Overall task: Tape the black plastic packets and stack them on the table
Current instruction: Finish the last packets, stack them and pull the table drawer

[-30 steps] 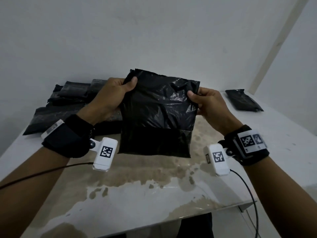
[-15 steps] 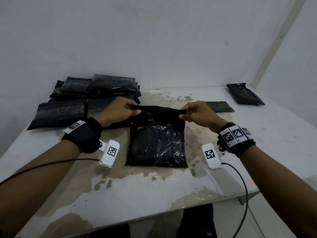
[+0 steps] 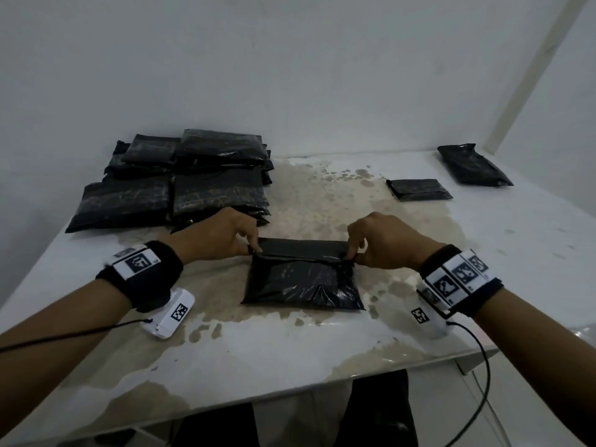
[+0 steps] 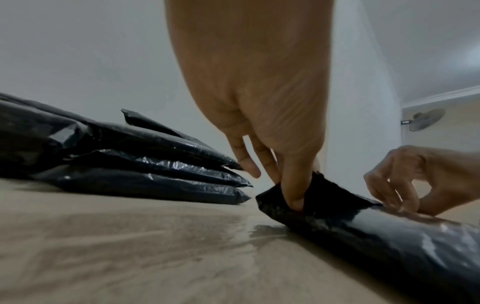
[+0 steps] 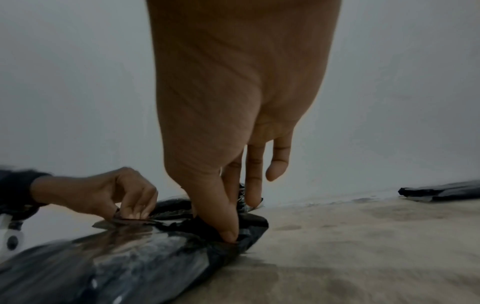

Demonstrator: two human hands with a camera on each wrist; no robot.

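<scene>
White table (image 3: 322,356): one packet (image 3: 301,282) near, both hands (image 3: 222,235) (image 3: 387,243) pinching its folded flap; two packets (image 3: 417,189) far right, a pile (image 3: 180,185) far left.

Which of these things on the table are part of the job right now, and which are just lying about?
In use:
- packet, flat on the table, folded flap pinched at both ends
- left hand
- right hand
- pile of packets, far left

Lying about:
- small packet
- corner packet
- wall fan
</scene>
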